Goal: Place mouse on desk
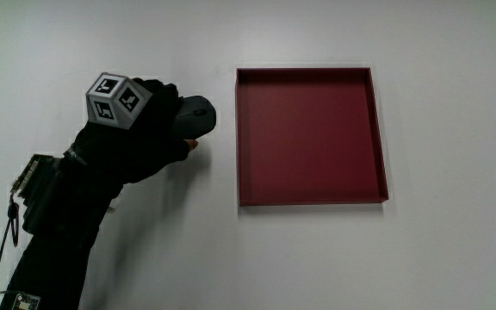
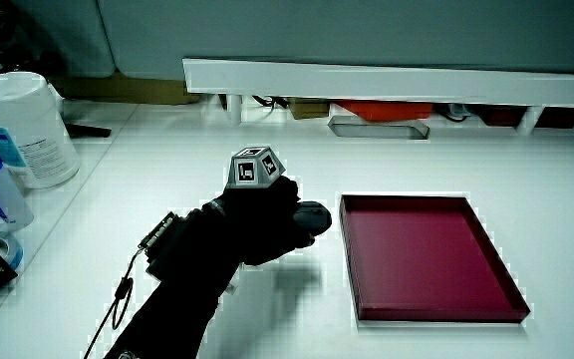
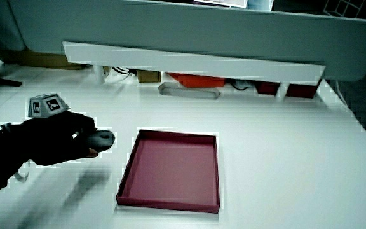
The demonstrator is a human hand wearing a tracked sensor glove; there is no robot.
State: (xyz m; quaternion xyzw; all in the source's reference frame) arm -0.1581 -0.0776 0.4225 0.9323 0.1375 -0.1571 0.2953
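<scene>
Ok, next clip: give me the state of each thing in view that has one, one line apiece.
mouse: dark grey, gripped in the hand, beside the tray; whether it touches the desk cannot be told.
hand: closed on the mouse, beside the tray.
red tray: upright on the desk, nothing in it.
wipes canister: upright near the desk's edge, lid on.

No text, label, brand or number can be read anywhere.
</scene>
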